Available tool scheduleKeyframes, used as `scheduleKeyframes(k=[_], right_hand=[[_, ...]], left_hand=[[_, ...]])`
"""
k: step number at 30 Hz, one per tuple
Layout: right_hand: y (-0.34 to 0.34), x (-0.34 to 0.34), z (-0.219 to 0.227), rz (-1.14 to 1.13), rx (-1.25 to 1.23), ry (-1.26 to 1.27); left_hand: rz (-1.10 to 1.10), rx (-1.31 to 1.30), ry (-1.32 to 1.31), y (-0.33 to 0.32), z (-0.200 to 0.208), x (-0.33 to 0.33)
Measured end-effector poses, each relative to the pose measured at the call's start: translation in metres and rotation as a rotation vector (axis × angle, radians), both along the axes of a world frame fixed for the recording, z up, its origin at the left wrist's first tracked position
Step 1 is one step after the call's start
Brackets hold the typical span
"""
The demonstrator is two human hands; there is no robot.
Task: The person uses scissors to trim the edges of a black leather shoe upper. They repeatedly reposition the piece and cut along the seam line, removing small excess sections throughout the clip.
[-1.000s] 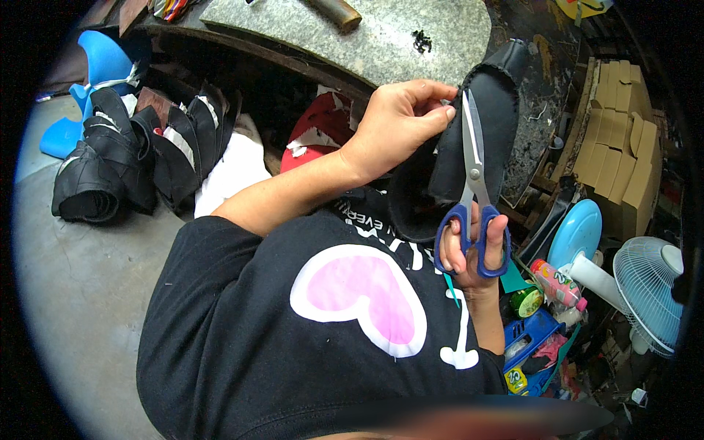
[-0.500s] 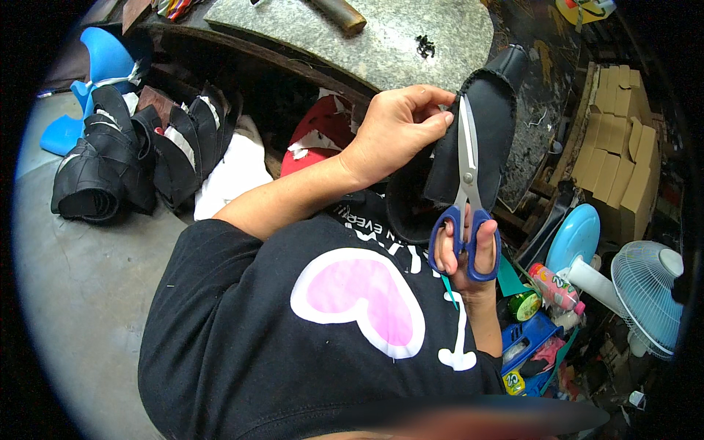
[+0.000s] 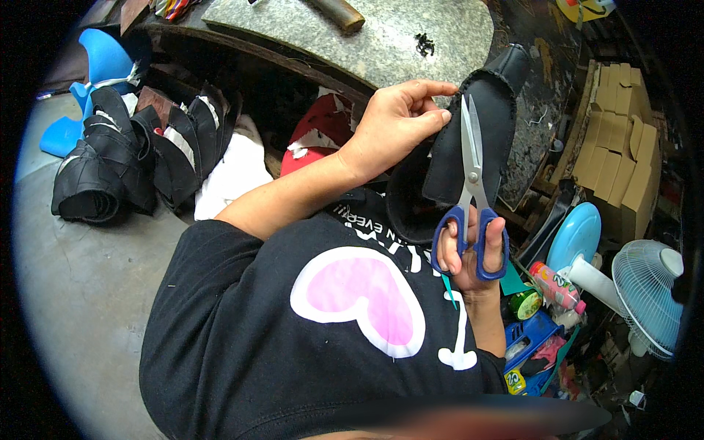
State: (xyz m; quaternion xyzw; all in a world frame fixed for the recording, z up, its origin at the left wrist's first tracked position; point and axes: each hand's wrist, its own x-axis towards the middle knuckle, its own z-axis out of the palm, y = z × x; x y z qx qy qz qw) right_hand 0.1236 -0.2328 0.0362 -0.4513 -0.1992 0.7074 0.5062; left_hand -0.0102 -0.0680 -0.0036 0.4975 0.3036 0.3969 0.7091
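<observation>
My right hand (image 3: 477, 253) holds a pair of scissors (image 3: 472, 154) by its dark blue handles, fingers and thumb through the loops. Its blades point away from me and are slightly parted, over the face of a black shoe-like piece (image 3: 488, 117). That piece has a flat, sole-shaped face and a puckered edge round its far end. At its left edge my left hand (image 3: 400, 125) is curled, with thumb and forefinger by the rim. Whatever lies between those fingers is too small to make out. A wider black part (image 3: 407, 205) hangs below, partly hidden by the scissors and my arm.
A stone slab (image 3: 411, 44) on the bench ahead bears a wooden handle (image 3: 337, 13) and black scraps (image 3: 424, 44). Rolled black pieces (image 3: 95, 176) and white cloth (image 3: 235, 172) lie left. Right are cartons (image 3: 623, 147), a fan (image 3: 645, 293) and a blue basket (image 3: 532, 341).
The scissors' blades and handles have spread a little wider, and my right hand has shifted slightly right. My left hand and the black piece have hardly moved.
</observation>
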Motion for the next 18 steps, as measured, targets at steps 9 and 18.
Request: scheduleKeyframes(k=[9, 18], right_hand=[[-0.0008, 0.0008, -0.0006, 0.011, 0.004, 0.022], [-0.0009, -0.0028, -0.0028, -0.012, 0.009, 0.019]], left_hand=[[-0.002, 0.036, 0.047, 0.0004, 0.0004, -0.0005], [0.031, 0.054, 0.044, -0.0011, -0.0017, 0.0018]])
